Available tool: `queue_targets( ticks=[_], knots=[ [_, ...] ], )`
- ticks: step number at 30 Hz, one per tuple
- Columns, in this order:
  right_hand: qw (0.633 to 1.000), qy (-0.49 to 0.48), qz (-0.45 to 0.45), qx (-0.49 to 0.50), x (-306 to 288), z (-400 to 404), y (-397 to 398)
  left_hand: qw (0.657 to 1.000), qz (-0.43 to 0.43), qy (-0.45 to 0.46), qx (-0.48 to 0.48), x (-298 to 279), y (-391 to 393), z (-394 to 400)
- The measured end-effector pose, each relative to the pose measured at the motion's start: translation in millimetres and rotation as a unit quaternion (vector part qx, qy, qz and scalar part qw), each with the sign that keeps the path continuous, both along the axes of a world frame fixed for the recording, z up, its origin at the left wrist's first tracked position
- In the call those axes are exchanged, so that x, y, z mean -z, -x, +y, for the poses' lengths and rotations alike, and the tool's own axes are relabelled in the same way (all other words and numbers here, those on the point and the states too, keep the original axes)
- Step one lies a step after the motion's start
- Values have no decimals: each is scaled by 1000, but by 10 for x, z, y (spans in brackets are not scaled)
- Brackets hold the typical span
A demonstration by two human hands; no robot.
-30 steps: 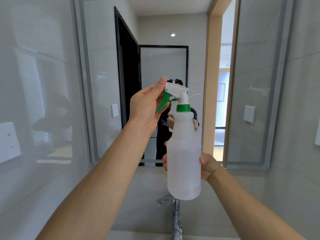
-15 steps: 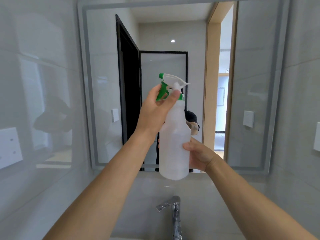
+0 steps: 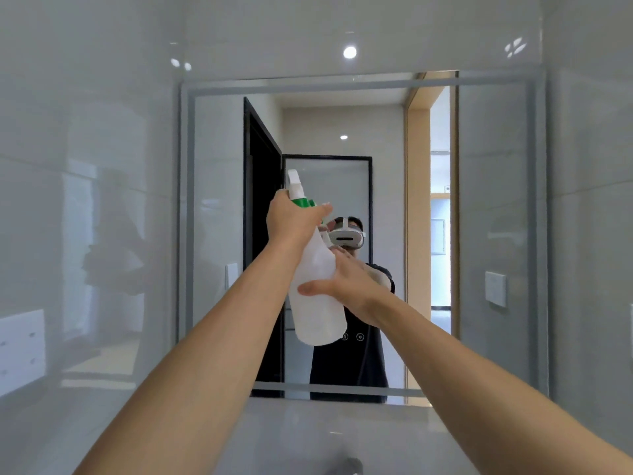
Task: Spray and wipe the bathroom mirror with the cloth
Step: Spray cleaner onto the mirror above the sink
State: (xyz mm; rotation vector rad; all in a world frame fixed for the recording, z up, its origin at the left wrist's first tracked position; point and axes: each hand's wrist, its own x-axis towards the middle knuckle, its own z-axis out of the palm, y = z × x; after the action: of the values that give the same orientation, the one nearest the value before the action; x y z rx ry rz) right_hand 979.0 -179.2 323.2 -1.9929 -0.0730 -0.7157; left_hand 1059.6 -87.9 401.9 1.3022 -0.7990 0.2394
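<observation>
A translucent white plastic spray bottle with a green collar and white trigger head (image 3: 317, 286) is held up in front of the rectangular wall-mounted bathroom mirror with a frosted border strip (image 3: 493, 207), tilted so that its head leans up and to the left. The left hand (image 3: 294, 221) grips the bottle at the neck, fingers curled round the green collar just below the trigger head. The right hand (image 3: 346, 286) holds the bottle body from the right, thumb across the near face and fingers wrapped behind. No label, brand or writing is legible on the bottle. Two small round icons (image 3: 352, 337) show on the mirror glass just beside the bottle base; their symbols cannot be read. A white wall plate (image 3: 495, 289) is mounted on the glossy grey tile wall (image 3: 589, 234) to the right of the mirror. Another white wall plate (image 3: 20, 347) sits at the near left. A metal tap top (image 3: 349, 466) is partly visible at the bottom edge. The cloth is not identifiable in this view.
</observation>
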Motion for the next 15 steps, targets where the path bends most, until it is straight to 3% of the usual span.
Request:
queue_targets(
  ticks=[8,15],
  knots=[
    [999,11,9,46,-14,368,-524,982,0,-10,-189,-188,-332,297],
    [1000,-13,13,20,6,513,-724,996,-40,7,-76,-14,-530,529]
  ],
)
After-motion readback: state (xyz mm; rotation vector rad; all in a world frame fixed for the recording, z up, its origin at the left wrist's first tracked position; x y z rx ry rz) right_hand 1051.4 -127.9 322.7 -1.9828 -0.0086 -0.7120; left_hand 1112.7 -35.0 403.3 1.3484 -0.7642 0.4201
